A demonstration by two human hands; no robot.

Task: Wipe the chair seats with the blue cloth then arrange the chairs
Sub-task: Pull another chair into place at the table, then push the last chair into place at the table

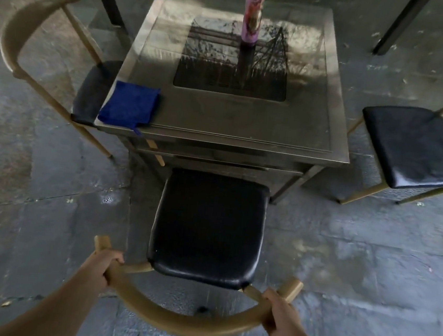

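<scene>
Behind the near chair [208, 226], left hand [101, 264] and right hand [279, 313] are both gripping its curved backrest, seat pointing straight ahead at the bench [246, 126]; blue cloth [129, 106] is lying on the bench's front-left corner.

Both bare forearms reach forward, left hand [101, 263] and right hand [278, 314] with fingers curled tight, thumbs nearside.

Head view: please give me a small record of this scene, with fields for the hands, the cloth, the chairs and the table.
left hand: grips the near chair's curved backrest, left end
right hand: grips the same backrest, right end
blue cloth: lies folded on the table's near left corner
near chair: seat faces the table
left chair: seat partly under the table
right chair: stands apart from the table
bottle: upright on the table
</scene>
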